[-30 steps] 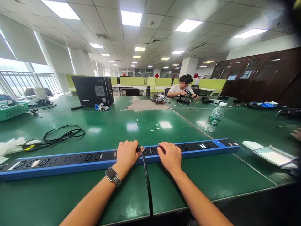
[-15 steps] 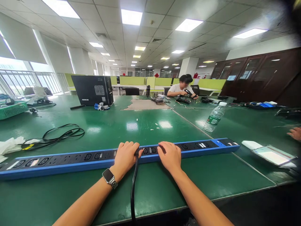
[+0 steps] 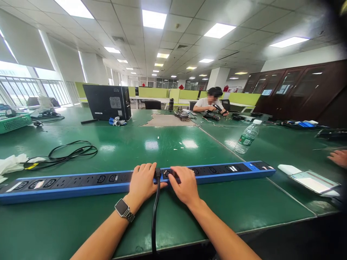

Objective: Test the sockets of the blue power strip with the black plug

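A long blue power strip (image 3: 81, 192) with black sockets lies across the green table. A black plug (image 3: 158, 173) stands at a socket near its middle, and its cord (image 3: 154, 220) hangs toward me. My left hand (image 3: 143, 181), with a watch (image 3: 123, 208) on the wrist, is closed over the strip just left of the plug; its thumb lies on the near side, passing behind the cord. Right of the plug, my right hand (image 3: 185, 185) rests on the strip with bent fingers, thumb apart from them. Its fingertips are partly hidden.
A tilted water bottle (image 3: 246, 139) and a tablet (image 3: 314, 181) are on the right. Coiled black cable (image 3: 72, 155) and white plastic (image 3: 12, 164) lie left. Behind stand a computer case (image 3: 107, 103) and a seated person (image 3: 208, 103). Another person's hand (image 3: 338, 158) shows at the right edge.
My right hand has slid left along the strip, closer to the plug. My left hand has shifted slightly left off the plug, which now shows more fully.
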Motion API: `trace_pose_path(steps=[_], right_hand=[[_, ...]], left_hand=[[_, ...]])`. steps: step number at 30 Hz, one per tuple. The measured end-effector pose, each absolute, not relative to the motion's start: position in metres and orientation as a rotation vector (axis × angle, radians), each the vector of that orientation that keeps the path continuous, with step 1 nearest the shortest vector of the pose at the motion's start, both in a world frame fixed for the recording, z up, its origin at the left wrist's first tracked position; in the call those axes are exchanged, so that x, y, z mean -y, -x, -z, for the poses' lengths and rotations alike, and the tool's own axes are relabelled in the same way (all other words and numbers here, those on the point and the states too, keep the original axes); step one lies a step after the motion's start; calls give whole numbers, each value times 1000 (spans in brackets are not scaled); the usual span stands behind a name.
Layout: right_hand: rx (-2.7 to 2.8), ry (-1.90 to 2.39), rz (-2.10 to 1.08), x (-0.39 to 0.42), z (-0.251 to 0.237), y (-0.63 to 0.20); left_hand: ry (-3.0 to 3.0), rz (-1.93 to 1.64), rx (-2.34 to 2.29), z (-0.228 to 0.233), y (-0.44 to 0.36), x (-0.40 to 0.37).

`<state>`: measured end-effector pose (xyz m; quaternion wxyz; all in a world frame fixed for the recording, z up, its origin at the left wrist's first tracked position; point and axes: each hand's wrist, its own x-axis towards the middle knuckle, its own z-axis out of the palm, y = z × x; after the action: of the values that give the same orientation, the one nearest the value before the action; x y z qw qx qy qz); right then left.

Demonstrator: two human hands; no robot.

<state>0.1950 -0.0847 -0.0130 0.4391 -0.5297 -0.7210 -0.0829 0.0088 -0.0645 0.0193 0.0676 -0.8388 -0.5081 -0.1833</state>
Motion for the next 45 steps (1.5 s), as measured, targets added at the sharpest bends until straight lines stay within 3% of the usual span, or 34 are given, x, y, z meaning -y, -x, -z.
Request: trace_pose_path(steps=[12, 26, 45], right_hand=[[1826, 1227, 193, 73, 10, -150], [1873, 1139, 339, 73, 19, -153], [1777, 1430, 219, 72, 11, -139]], left_hand=[[2527, 510, 1617, -19, -10, 65], [2592, 499, 1513, -19, -8, 64], [2485, 544, 1565, -15, -10, 67]])
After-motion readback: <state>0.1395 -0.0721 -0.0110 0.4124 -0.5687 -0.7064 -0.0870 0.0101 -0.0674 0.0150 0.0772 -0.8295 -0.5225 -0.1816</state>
